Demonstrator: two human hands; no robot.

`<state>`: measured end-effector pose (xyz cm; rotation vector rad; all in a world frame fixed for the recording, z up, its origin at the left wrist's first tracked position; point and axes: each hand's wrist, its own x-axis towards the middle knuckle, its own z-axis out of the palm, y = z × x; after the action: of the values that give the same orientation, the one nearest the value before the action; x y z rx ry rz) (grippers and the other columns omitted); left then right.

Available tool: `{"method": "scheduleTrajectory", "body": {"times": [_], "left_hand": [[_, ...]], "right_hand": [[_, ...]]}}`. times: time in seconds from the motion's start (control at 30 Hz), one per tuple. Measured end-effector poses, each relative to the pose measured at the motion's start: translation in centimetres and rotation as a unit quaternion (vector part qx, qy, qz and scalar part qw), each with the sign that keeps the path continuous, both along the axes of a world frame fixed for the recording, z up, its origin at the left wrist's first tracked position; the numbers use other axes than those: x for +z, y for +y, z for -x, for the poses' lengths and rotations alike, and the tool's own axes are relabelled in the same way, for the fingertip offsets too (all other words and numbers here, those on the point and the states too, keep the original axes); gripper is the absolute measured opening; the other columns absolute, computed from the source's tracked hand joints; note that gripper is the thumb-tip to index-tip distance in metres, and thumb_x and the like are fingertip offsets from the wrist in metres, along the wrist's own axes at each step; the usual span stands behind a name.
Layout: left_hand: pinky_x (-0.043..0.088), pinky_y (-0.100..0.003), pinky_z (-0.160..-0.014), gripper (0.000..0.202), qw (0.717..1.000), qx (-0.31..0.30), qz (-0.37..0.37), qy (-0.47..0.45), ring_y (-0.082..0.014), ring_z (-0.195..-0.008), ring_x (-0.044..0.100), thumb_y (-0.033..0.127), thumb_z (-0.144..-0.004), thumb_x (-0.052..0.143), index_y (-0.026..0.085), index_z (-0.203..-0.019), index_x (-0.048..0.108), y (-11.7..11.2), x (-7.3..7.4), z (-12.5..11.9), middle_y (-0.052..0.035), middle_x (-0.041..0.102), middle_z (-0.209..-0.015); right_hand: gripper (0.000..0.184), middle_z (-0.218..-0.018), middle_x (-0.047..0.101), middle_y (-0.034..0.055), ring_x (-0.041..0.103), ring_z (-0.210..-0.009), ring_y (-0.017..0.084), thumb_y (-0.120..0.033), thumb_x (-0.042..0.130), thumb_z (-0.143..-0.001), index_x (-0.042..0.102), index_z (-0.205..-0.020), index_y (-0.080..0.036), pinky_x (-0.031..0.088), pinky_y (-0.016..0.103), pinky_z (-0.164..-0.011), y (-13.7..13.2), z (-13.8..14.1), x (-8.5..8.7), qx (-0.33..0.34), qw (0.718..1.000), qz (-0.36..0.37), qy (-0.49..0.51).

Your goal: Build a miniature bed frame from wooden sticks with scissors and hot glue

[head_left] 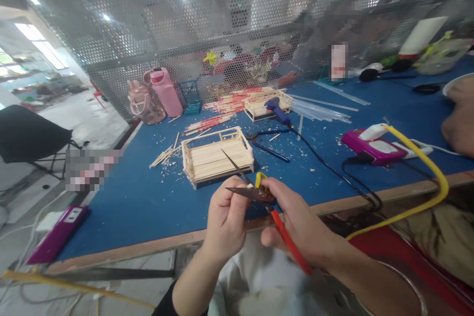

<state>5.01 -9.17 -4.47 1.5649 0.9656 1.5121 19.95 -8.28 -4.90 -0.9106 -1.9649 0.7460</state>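
My right hand [303, 222] grips scissors [287, 238] with red and yellow handles, their blades spread and pointing left. My left hand [227, 219] is closed beside the blades, its fingers pinching a small pale stick piece [250, 186] whose tip shows between them. Most of that piece is hidden by the fingers. Just beyond both hands, a tray-like frame of wooden sticks [218, 158] with a slatted floor and low railings rests on the blue table [148, 212]. One scissor blade overlaps it in view. Blue-handled pliers [272, 150] lie to its right.
A blue glue gun [277, 111] leans on a second stick frame [255, 108]. Red-marked sticks [211, 122] and clear glue sticks [320, 110] lie behind. A purple power strip [374, 147] with a yellow cable sits right. Pink bottles [166, 94] stand back left.
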Motion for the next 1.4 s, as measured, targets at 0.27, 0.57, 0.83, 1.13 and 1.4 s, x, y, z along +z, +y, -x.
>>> {"method": "scheduleTrajectory", "body": {"times": [0.27, 0.57, 0.83, 1.13, 1.4], "left_hand": [[0.038, -0.025, -0.061, 0.032, 0.993, 0.051, -0.051, 0.092, -0.015, -0.063, 0.049, 0.033, -0.09, 0.048, 0.02, -0.07, 0.069, -0.7, 1.6, 0.3, -0.0029, 0.059, -0.067], [0.036, -0.026, -0.061, 0.032, 0.989, 0.076, -0.056, 0.112, -0.0153, -0.06, 0.043, 0.036, -0.09, 0.046, 0.02, -0.069, 0.064, -0.5, 1.3, -0.2, -0.0029, 0.054, -0.065], [0.033, -0.024, -0.058, 0.035, 0.991, 0.119, -0.004, 0.056, -0.0131, -0.059, 0.043, 0.04, -0.091, 0.045, 0.018, -0.064, 0.054, -0.2, 0.0, 0.4, -0.0001, 0.05, -0.062], [0.04, -0.022, -0.06, 0.019, 0.992, 0.082, 0.025, 0.089, -0.0146, -0.065, 0.053, 0.034, -0.083, 0.058, 0.019, -0.075, 0.067, 0.3, 0.6, 2.9, -0.0033, 0.062, -0.071], [0.038, -0.023, -0.056, 0.04, 0.988, 0.01, 0.084, 0.132, -0.0133, -0.057, 0.048, 0.045, -0.086, 0.05, 0.016, -0.06, 0.062, 0.7, 1.6, 3.8, -0.0039, 0.058, -0.06]], "right_hand": [[0.059, -0.067, 0.045, -0.0035, 0.038, -0.056, 0.011, -0.079, 0.041, -0.072, 0.045, -0.08, -0.021, 0.032, 0.024, -0.051, 0.0, 0.1, 0.0, 0.039, 0.999, 0.007, 0.031], [0.057, -0.051, 0.035, -0.0073, 0.028, -0.049, 0.009, -0.078, 0.041, -0.073, 0.037, -0.066, -0.022, 0.027, 0.022, -0.044, 0.4, 0.3, -0.3, 0.034, 0.999, 0.031, 0.021], [0.033, -0.059, 0.055, -0.0016, 0.048, -0.052, 0.014, -0.055, 0.056, -0.072, 0.049, -0.072, -0.023, 0.037, 0.025, -0.05, 1.5, -3.0, 2.6, -0.182, 0.968, 0.097, -0.143], [0.034, -0.08, 0.07, 0.0189, 0.067, -0.076, 0.032, -0.044, 0.042, -0.082, 0.06, -0.07, -0.017, 0.041, 0.033, -0.056, 6.8, -6.5, 3.8, -0.27, 0.822, 0.166, -0.473], [0.038, -0.072, 0.069, 0.0187, 0.067, -0.069, 0.029, -0.042, 0.046, -0.082, 0.063, -0.061, -0.015, 0.039, 0.031, -0.052, 10.1, -4.9, 5.0, -0.185, 0.804, 0.121, -0.552]]}}
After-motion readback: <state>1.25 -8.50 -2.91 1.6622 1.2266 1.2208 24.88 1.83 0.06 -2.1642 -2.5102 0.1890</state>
